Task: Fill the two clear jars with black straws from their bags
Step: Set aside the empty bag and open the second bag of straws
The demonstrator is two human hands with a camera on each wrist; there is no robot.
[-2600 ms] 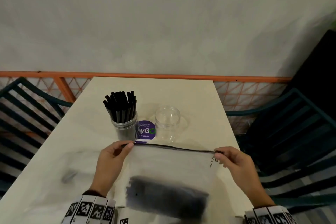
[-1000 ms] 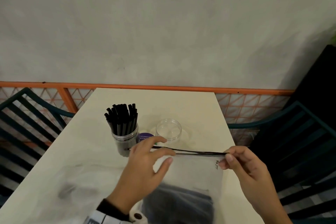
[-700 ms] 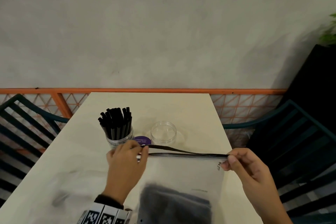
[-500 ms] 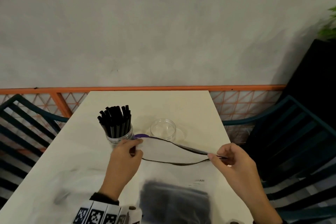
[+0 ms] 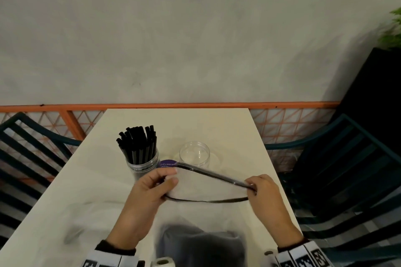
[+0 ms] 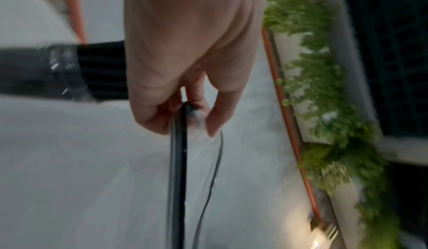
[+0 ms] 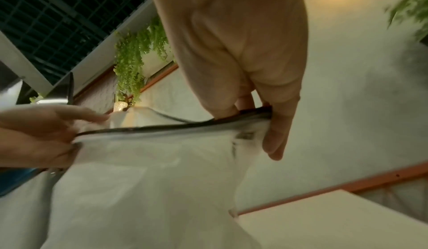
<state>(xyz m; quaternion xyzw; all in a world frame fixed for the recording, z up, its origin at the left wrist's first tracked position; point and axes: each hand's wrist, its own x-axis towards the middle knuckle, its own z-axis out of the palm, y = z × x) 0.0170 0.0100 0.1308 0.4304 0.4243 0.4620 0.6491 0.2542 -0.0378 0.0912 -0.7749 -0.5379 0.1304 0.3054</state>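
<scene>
Over the desk (image 5: 227,128), my fingers (image 5: 171,182) pinching each end, the bag (image 5: 208,212) has just gaped open between them, its straws (image 5: 201,243) now reachable for the empty jar (image 5: 194,156).

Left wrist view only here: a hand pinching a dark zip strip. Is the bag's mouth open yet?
Observer: Yes. In the head view the zip bag gapes, its two strips bowed apart between the left hand and right hand.
Operator: What is the right hand doing?
Observer: It pinches the zip's right end, as the right wrist view shows.
Operator: And the jars?
Observer: Beyond the bag, the left jar holds black straws; the right jar is empty.
</scene>
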